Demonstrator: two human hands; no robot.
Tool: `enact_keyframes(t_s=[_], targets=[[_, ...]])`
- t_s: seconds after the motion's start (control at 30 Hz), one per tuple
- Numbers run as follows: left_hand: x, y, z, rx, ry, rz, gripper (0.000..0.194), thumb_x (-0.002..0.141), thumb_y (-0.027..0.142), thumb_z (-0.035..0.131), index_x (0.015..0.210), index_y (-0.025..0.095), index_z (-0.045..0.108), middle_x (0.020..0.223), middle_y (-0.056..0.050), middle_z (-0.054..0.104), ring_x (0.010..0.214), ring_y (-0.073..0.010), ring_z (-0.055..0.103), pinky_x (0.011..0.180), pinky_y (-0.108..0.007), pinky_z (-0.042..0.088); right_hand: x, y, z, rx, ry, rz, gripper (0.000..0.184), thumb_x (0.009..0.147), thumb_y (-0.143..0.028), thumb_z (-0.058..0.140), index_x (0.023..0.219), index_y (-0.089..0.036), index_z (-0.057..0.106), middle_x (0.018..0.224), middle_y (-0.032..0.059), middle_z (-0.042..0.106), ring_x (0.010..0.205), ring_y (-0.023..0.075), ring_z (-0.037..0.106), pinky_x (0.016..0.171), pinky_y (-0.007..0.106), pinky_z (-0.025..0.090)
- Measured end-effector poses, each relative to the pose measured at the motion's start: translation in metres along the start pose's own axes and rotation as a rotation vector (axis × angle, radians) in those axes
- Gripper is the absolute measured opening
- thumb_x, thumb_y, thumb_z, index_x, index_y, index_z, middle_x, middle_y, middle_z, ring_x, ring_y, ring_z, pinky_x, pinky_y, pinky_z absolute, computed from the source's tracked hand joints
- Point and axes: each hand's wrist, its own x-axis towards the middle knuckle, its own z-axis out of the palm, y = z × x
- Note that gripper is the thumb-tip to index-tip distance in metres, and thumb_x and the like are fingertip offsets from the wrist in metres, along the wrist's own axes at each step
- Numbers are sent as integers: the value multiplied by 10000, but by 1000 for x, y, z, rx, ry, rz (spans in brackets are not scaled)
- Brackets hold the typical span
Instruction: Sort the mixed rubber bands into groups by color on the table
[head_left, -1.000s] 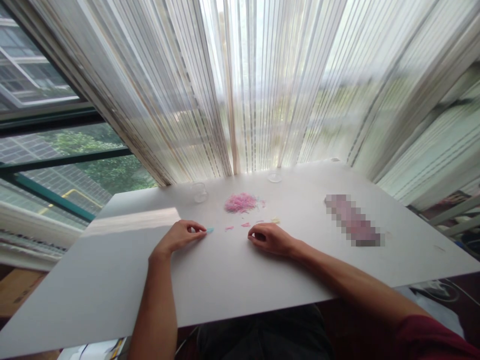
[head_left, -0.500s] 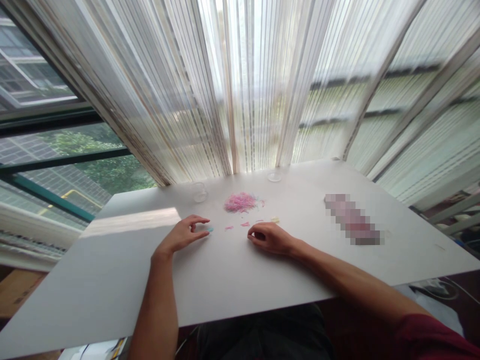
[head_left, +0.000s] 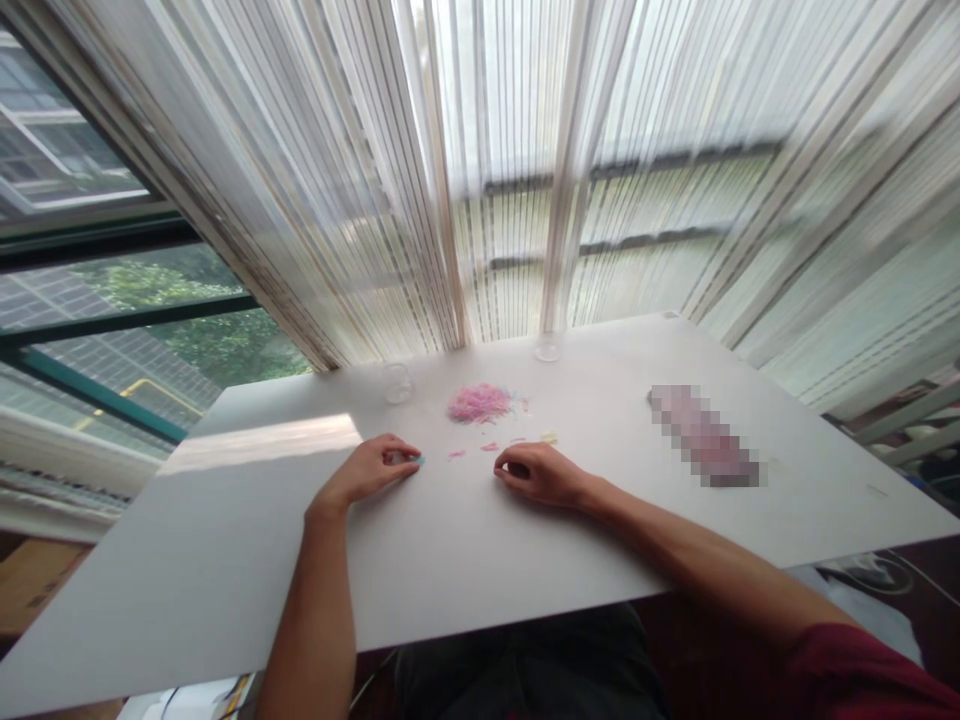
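My left hand (head_left: 367, 470) rests at the left of the table's middle. Its thumb and forefinger are pinched together on a small teal piece (head_left: 421, 461), which peeks out past the fingertips. To the right, my right hand (head_left: 541, 472) lies on the table with curled fingers, thumb and forefinger pressed together; whatever they hold, if anything, is too small to make out. Between and beyond the hands lie small pink pieces (head_left: 457, 455) and a pale yellow one (head_left: 550, 438). Farther back is a pile of pink shreds (head_left: 480, 403) with some bluish ones at its right edge.
A clear, jar-like container (head_left: 397, 384) stands behind the left hand, and a clear round lid or shallow dish (head_left: 548, 350) lies near the back edge. A pixelated reddish object (head_left: 705, 437) is on the right of the white table (head_left: 465, 560). Striped curtains (head_left: 510, 200) hang behind.
My left forefinger has come down to meet the thumb at the teal piece, closing the gap between them. My right hand keeps its place and shape. The curtains have shifted slightly.
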Motion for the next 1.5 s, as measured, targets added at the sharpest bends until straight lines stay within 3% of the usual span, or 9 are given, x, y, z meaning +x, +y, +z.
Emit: enact_keyframes(t_s=[0.23, 0.4, 0.57, 0.73, 0.93, 1.13, 1.3, 1.5], targets=[[0, 1, 0, 19, 6, 3, 431, 719, 565, 691, 952, 216, 790, 964, -69, 698, 707, -173, 534, 702, -292, 474, -1, 1, 2, 19, 15, -10, 100, 860, -174, 590, 847, -170, 690, 670, 9, 609, 580, 116, 511, 588, 220, 418], [3, 4, 1, 57, 157, 16, 450, 772, 607, 616, 892, 204, 775, 895, -62, 720, 664, -163, 533, 679, -281, 472, 1, 4, -7, 40, 157, -13, 160, 902, -261, 559, 852, -179, 687, 637, -1, 614, 533, 101, 500, 571, 213, 435], [9, 5, 7, 66, 317, -9, 480, 817, 618, 551, 880, 186, 750, 839, -57, 739, 666, -167, 557, 694, -278, 480, 5, 26, -37, -4, 511, 256, 311, 927, -413, 517, 789, -179, 670, 588, -5, 574, 526, 118, 477, 550, 236, 420], [25, 29, 14, 46, 270, 99, 449, 876, 555, 513, 942, 176, 744, 840, -58, 745, 689, -168, 592, 690, -267, 481, 4, 58, -54, 76, 715, 499, 398, 888, -516, 507, 775, -173, 674, 582, -8, 542, 541, 138, 476, 539, 252, 391], [74, 86, 19, 141, 87, 351, 312, 904, 402, 537, 1015, 196, 744, 940, -51, 736, 722, -163, 611, 726, -267, 477, 4, 73, -50, 59, 661, 537, 368, 867, -496, 517, 817, -174, 686, 611, -7, 577, 570, 144, 517, 590, 258, 414], [123, 131, 34, 542, -66, 338, 273, 902, 259, 549, 1101, 240, 735, 1081, -43, 721, 877, -183, 655, 740, -252, 468, 5, 76, -47, 1, 523, 511, 312, 857, -445, 532, 849, -180, 694, 643, 1, 632, 600, 151, 564, 638, 270, 442], [147, 144, 53, 639, -118, 321, 239, 879, 267, 585, 1043, 245, 757, 1150, -54, 698, 993, -222, 652, 787, -262, 479, 6, 75, -47, 4, 531, 511, 304, 861, -430, 530, 835, -181, 703, 643, 4, 647, 604, 150, 572, 632, 260, 448], [154, 145, 63, 722, -137, 312, 233, 851, 270, 598, 1027, 258, 751, 1109, -50, 703, 999, -225, 650, 795, -266, 483, 8, 74, -46, 10, 526, 519, 273, 854, -394, 539, 821, -186, 712, 649, 9, 661, 617, 153, 584, 636, 256, 454]])
